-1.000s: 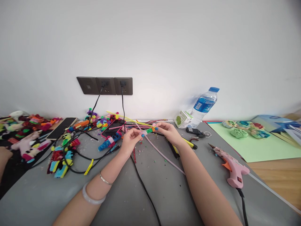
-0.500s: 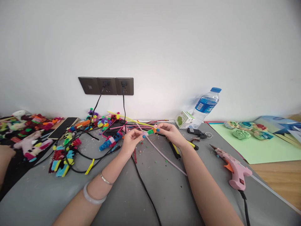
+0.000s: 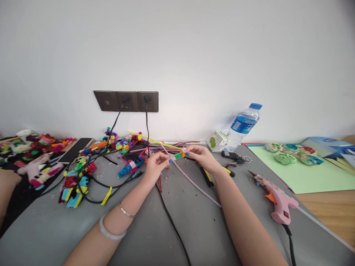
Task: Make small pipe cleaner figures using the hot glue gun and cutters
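Note:
Near the middle of the grey table, a small green, orange and pink pipe-cleaner figure [image 3: 178,156] is held between my two hands. My left hand [image 3: 154,168] pinches its pink end with thumb and fingertips. At the orange end, my right hand [image 3: 203,159] has its thumb and fingers closed on it. A long pale pink pipe cleaner [image 3: 195,185] runs from near my left fingertips down toward my right forearm; whether it is joined to the figure I cannot tell. Yellow-and-black handled pliers [image 3: 206,176] lie partly behind my right hand and wrist.
A pink glue gun [image 3: 283,207] lies at right, beside green paper [image 3: 313,179]. Keys [image 3: 232,156], a small carton [image 3: 217,141] and a water bottle [image 3: 244,123] stand or lie further back. Pipe-cleaner figures [image 3: 74,184] and black cables [image 3: 169,216] spread leftward. Another person's arm [image 3: 8,188] shows at far left.

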`<state>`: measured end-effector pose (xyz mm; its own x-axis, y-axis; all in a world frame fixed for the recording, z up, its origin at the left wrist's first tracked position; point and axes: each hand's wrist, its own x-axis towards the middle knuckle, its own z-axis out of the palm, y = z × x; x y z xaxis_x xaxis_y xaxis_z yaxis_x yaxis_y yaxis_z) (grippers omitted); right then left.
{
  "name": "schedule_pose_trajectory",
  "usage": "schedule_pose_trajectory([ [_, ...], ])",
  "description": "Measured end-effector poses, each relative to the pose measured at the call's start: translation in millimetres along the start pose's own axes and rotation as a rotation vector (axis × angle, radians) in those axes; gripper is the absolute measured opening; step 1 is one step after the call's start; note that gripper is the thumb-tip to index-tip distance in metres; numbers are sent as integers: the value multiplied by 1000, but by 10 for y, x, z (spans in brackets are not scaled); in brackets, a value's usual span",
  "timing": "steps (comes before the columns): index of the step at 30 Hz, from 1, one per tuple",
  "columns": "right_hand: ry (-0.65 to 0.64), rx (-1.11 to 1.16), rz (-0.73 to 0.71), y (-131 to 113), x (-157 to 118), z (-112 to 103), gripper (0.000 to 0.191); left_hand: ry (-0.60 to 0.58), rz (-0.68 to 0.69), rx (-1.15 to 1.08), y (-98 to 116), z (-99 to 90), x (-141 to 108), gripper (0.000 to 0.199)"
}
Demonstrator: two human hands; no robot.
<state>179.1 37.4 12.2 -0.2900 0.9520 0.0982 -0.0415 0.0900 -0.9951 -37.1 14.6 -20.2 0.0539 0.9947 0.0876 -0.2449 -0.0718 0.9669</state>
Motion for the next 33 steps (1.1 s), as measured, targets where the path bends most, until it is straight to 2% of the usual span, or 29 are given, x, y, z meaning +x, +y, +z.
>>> schedule_pose_trajectory([
  [33,4,-13,3,-21,-3,4,33,2,5,18,-53,-21,19,31],
])
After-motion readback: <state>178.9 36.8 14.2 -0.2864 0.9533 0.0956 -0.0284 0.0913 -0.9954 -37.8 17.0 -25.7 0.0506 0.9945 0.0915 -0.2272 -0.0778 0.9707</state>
